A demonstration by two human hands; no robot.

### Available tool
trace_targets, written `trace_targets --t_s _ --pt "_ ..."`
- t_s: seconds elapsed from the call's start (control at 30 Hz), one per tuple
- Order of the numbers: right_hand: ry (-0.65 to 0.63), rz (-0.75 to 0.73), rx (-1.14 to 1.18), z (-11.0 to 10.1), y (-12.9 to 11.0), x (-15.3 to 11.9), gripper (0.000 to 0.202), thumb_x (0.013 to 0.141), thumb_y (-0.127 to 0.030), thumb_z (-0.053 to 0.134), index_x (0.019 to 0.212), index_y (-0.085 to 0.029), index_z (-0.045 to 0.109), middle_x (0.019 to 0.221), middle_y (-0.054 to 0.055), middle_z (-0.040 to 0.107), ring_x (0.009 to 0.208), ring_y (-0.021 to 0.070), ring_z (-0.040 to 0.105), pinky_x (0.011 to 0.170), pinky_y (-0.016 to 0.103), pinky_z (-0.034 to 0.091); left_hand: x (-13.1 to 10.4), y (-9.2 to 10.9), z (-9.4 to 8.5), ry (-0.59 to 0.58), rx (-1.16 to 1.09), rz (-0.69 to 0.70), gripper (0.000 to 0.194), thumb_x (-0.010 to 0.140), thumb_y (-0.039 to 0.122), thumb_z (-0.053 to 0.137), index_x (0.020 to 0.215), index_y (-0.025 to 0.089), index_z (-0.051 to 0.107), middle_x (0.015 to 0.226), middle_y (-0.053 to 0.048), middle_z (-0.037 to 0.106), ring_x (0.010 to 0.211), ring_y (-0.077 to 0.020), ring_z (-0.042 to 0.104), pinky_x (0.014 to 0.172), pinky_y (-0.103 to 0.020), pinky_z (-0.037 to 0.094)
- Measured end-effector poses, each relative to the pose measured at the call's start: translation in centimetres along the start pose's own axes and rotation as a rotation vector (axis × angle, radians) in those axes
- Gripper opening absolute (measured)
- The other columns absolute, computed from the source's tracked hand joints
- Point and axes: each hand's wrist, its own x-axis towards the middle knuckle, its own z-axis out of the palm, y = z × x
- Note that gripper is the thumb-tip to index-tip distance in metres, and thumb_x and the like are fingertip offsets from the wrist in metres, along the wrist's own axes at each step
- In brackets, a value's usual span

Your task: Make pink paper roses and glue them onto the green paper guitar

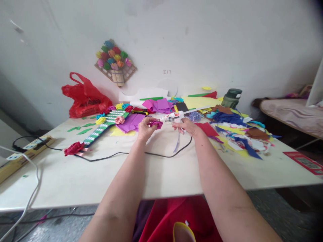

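Observation:
My right hand (185, 126) grips a white hot glue gun (169, 117) whose nozzle points left, with a long glue stick (199, 108) jutting from its back. Between the fingers of my left hand (147, 127) is a piece of magenta crepe paper (156, 125), close to the nozzle. Whether the nozzle touches the paper I cannot tell. Left of my hands lies a green-and-white striped strip (103, 127) edged with paper flowers. A red paper flower (73, 148) sits at its lower end, and a pink one (119, 120) rests on its right side.
A black cord (121, 153) crosses the white table (75, 181) to a power strip (30, 154) at left. Paper scraps (239, 131) pile up at right, before a green bottle (231, 97). A red plastic bag (84, 97) stands at the back left; green paper leaves (84, 131) lie near it.

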Motion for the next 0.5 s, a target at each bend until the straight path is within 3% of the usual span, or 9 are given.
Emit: trace_targets --t_s 0.5 --pt "0.032 -0.02 -0.036 -0.08 0.19 0.3 0.037 0.061 -0.047 0.073 0.065 -0.013 0.058 0.059 0.0 0.058 0.035 0.0048 0.039 0.034 0.022 0.028 0.09 -0.22 0.1 0.023 -0.008 0.003 0.019 0.063 0.023 0.071 0.082 0.018 0.069 0.082 -0.005 0.07 0.075 -0.0187 0.065 0.072 -0.032 0.053"
